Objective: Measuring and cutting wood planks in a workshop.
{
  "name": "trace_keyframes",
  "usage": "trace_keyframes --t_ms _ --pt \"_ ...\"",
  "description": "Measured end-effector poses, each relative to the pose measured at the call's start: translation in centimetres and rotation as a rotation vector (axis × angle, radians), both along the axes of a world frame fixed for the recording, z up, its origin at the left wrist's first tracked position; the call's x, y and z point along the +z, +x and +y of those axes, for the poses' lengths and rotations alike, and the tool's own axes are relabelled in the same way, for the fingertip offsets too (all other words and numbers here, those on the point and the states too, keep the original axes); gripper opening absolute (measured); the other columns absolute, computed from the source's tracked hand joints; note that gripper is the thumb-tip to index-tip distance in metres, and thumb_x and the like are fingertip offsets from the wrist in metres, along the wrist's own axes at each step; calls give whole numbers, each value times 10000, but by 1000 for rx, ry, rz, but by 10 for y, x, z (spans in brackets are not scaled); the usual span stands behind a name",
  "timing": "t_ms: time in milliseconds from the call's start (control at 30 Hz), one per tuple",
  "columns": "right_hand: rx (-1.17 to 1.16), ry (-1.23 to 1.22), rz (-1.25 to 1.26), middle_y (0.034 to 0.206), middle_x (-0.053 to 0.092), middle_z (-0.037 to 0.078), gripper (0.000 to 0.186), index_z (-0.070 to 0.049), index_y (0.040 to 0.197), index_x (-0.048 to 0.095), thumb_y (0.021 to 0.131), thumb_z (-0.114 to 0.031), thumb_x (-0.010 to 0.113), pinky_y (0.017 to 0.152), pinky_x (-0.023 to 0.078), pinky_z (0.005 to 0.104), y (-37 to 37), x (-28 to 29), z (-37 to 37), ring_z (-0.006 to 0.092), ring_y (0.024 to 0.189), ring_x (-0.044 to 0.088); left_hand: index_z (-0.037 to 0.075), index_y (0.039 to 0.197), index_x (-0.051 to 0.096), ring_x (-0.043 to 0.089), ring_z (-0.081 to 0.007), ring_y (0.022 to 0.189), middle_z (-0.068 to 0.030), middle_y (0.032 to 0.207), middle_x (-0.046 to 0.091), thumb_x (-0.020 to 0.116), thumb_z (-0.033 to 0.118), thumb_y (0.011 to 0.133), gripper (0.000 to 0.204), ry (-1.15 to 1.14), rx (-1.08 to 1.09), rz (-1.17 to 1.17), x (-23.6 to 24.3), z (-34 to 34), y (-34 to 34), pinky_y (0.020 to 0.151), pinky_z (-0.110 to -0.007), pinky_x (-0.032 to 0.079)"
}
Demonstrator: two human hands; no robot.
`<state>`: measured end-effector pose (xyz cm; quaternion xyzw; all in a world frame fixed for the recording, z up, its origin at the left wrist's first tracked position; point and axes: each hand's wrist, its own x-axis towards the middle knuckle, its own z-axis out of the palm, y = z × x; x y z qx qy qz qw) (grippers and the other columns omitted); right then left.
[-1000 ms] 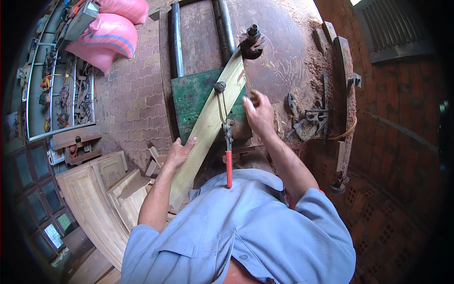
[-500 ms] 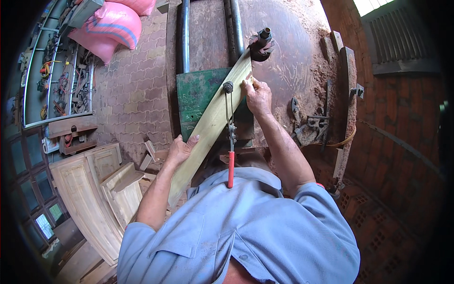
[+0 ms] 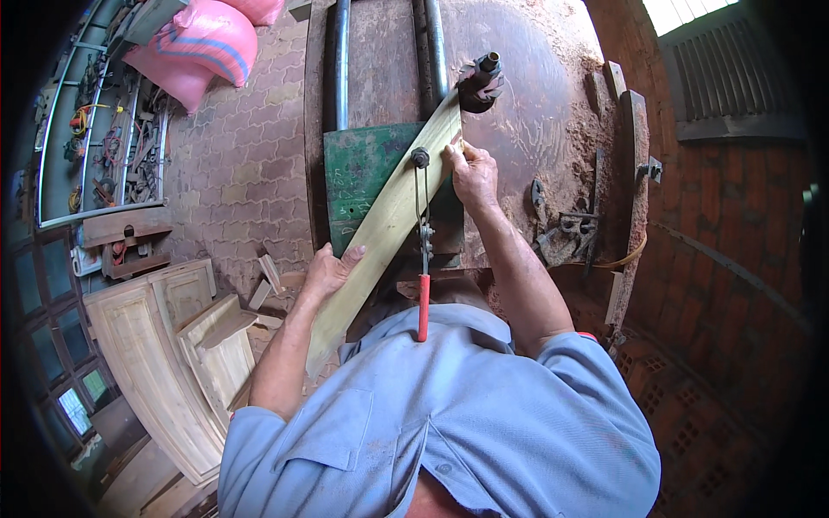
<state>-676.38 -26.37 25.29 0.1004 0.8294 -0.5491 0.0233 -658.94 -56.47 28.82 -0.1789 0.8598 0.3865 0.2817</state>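
A pale wooden board (image 3: pixel 377 235) lies slantwise across a green sliding plate (image 3: pixel 356 177), its near end hanging over the plate's edge toward my shirt. My left hand (image 3: pixel 330 271) is closed around the board's left edge, thumb on top. Near the far end, my right hand (image 3: pixel 474 178) pinches its right edge. Just beyond that end stands a dark spindle cutter (image 3: pixel 478 86), very close to the board's tip; whether they touch I cannot tell. Between my hands, a toggle clamp (image 3: pixel 423 302) with a red handle has its black tip on the board.
Two steel rails (image 3: pixel 343 69) run away from the plate along the wooden machine table (image 3: pixel 535 95). Sawdust (image 3: pixel 583 129) and metal tools (image 3: pixel 570 233) lie at its right. Panelled wooden doors (image 3: pixel 142 345) lean at left, below a tool rack (image 3: pixel 104 147) and pink sacks (image 3: pixel 203 52).
The view has shifted very slightly. Both hands keep their hold, and the board, clamp and cutter stand essentially as before.
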Motion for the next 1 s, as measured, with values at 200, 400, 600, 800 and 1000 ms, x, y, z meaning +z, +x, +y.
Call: trace_keyframes --t_ms 200,400,600,800,1000 --pt "-4 -3 14 897 741 223 329 -80 1085 775 953 -370 693 790 549 460 1 -1 -1 378 868 742 -162 1261 631 656 -456 1200 -384 1201 668 573 965 753 1237 40 19 -15 2 -5 0 1039 -462 501" --pt "-8 20 17 894 742 220 328 -87 1089 778 957 -373 687 790 549 456 1 -8 -1 371 864 743 -145 1233 648 662 -444 1194 -378 1177 678 572 958 765 1200 16 4 27 -3 -4 2 1031 -461 505" --pt "-23 -55 3 885 760 189 307 -99 1101 779 960 -355 685 784 552 417 2 -1 0 326 832 753 -98 1263 657 664 -435 1175 -346 1160 692 575 946 779 1154 38 -19 13 17 4 -7 1020 -468 507" --pt "-9 -72 -16 890 782 104 300 -51 1147 773 984 -289 694 774 543 330 0 -3 -3 179 818 711 -83 1240 662 688 -401 1127 -300 1123 712 617 906 797 1085 51 -2 62 -3 -5 2 985 -466 523" --pt "-105 -44 -105 886 782 55 315 43 1086 761 950 -239 790 734 542 257 0 0 1 68 794 665 -93 1215 661 698 -402 1106 -299 1109 717 624 907 790 1087 68 14 56 14 6 -5 965 -462 534"
